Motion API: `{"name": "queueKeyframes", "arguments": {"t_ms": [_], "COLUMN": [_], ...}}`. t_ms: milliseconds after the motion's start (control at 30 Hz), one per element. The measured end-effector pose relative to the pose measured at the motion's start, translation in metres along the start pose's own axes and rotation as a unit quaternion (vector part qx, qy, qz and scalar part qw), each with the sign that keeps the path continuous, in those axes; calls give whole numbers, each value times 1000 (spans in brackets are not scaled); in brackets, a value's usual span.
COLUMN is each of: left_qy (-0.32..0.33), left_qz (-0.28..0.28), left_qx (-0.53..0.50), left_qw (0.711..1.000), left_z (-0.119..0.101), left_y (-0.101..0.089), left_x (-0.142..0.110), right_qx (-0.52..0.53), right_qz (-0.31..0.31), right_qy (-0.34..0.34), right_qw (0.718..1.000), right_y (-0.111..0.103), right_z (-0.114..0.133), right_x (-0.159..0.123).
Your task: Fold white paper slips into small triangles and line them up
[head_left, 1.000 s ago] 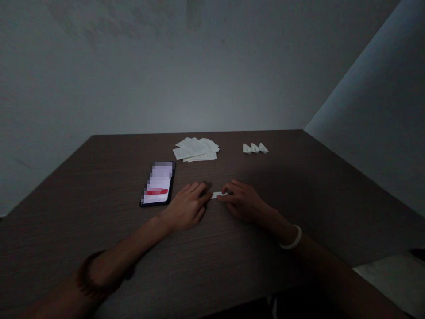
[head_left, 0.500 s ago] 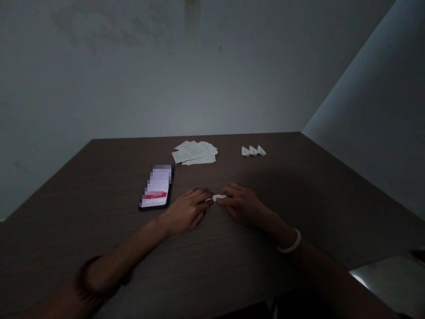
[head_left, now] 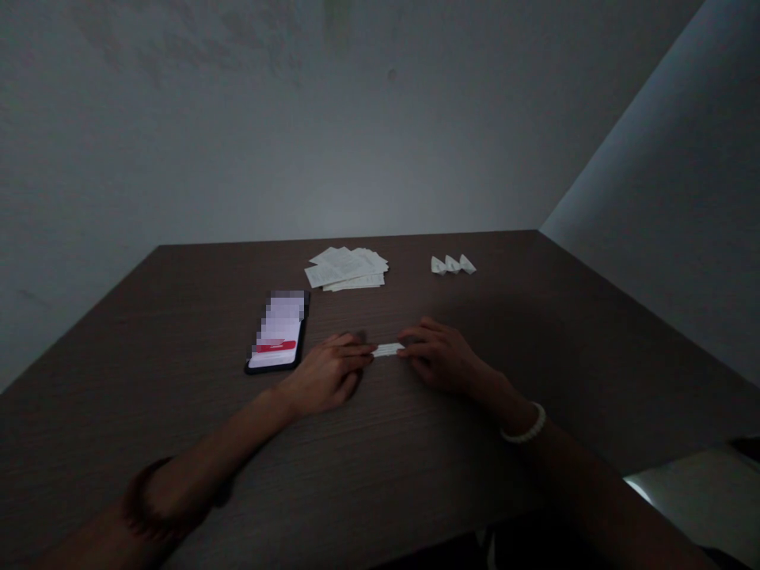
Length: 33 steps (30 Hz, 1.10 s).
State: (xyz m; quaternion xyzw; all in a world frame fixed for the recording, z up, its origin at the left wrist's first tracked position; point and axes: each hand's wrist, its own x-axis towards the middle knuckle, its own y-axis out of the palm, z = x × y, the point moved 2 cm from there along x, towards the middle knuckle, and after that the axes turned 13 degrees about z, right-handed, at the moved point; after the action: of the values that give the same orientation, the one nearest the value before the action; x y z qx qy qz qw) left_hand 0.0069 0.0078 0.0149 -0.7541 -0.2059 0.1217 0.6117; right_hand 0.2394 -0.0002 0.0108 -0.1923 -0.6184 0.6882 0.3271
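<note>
A narrow folded strip of white paper (head_left: 388, 349) lies at the middle of the brown table, with lines running along it. Over its left end rest the fingertips of my left hand (head_left: 329, 372), fingers together and holding it down. My right hand (head_left: 442, 354) has the right end between bent fingers and thumb. Both ends of the strip are partly hidden under my fingers. Close to my left hand lies a phone (head_left: 278, 331) with a lit, partly blurred screen.
Behind my hands, a loose pile of printed paper slips (head_left: 347, 267) lies on the table (head_left: 207, 443). To its right sit three small folded paper pieces (head_left: 453, 264) in a row. A wall (head_left: 380, 158) rises behind the table's far edge.
My fingers have drawn slightly apart, so more of the paper strip shows, and it looks flatter. My right hand has loosened a little. The view has tilted slightly.
</note>
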Motion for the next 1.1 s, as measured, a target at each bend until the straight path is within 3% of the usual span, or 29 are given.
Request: {"name": "queueKeyframes", "arguments": {"t_ms": [267, 800, 1100], "left_qy": [20, -58, -66], "left_qz": [-1, -62, -101], "left_qx": [1, -109, -120], "left_qw": [1000, 990, 985], "left_z": [2, 8, 10], "left_y": [3, 0, -3], "left_x": [-1, 12, 10], "right_qx": [4, 76, 169], "right_qz": [1, 1, -78], "right_qy": [11, 8, 51], "right_qw": [1000, 997, 981], "right_y": [1, 6, 7], "right_z": [-4, 5, 12], "right_x": [-1, 15, 22]}}
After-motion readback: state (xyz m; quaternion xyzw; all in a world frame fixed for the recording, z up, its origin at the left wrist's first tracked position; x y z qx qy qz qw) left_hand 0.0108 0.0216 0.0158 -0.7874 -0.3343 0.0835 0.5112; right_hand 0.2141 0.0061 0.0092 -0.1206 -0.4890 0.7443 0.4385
